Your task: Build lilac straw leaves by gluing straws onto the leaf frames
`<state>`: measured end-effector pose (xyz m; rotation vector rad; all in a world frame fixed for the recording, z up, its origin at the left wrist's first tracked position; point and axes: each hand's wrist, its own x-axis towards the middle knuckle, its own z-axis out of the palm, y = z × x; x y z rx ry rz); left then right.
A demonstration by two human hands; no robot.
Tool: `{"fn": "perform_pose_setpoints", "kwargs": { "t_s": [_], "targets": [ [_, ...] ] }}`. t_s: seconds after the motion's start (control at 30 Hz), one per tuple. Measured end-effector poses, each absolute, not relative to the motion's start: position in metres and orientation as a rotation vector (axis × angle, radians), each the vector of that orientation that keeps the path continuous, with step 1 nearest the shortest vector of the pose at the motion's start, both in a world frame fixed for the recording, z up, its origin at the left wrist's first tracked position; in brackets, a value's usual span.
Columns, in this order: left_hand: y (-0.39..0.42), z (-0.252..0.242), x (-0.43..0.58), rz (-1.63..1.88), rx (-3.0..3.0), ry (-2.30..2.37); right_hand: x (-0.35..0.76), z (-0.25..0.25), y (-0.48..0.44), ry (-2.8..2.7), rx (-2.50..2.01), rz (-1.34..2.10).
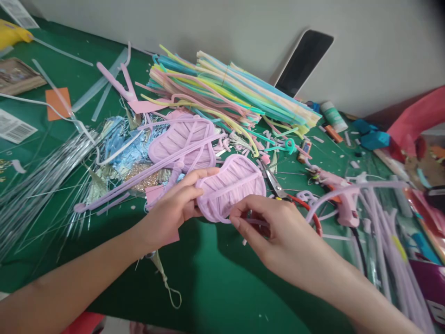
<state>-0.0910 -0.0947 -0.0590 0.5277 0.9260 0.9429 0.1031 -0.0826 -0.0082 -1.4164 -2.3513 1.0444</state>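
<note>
Lilac panel (232, 188) above green table (222, 283)
Left hand (176, 198) grips its left edge; right hand (276, 225) pinches its lower rim.

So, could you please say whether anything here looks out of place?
Mainly clutter: blue tassels lie in a tangled heap, with one pale tassel straggling toward the near edge, and the pink glue gun sits amid lilac pipe cleaners. The held lilac pipe-cleaner piece shows no obvious damage.

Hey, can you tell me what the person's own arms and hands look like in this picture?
The left hand and right hand are bare and ungloved, with slim fingers. I see no rings. No sleeve, watch or bracelet shows on the forearms.
</note>
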Motion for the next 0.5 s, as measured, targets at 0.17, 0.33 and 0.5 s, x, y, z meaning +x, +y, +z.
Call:
{"fn": "perform_pose_setpoints", "kwargs": {
  "t_s": [0.17, 0.33, 0.5],
  "targets": [
    [-0.095, -0.061, -0.092, 0.92, 0.598, 0.954, 0.106, -0.005, -0.077, -2.422, -1.388, 1.125],
    [-0.095, -0.061, -0.095, 0.859, 0.623, 0.961, 0.108, 0.001, -0.07, -2.472, -1.411, 1.217],
    [-0.096, -0.059, -0.094, 0.849, 0.618, 0.972, 0.105, 0.002, -0.067, -2.482, -1.412, 1.173]
  ]
}}
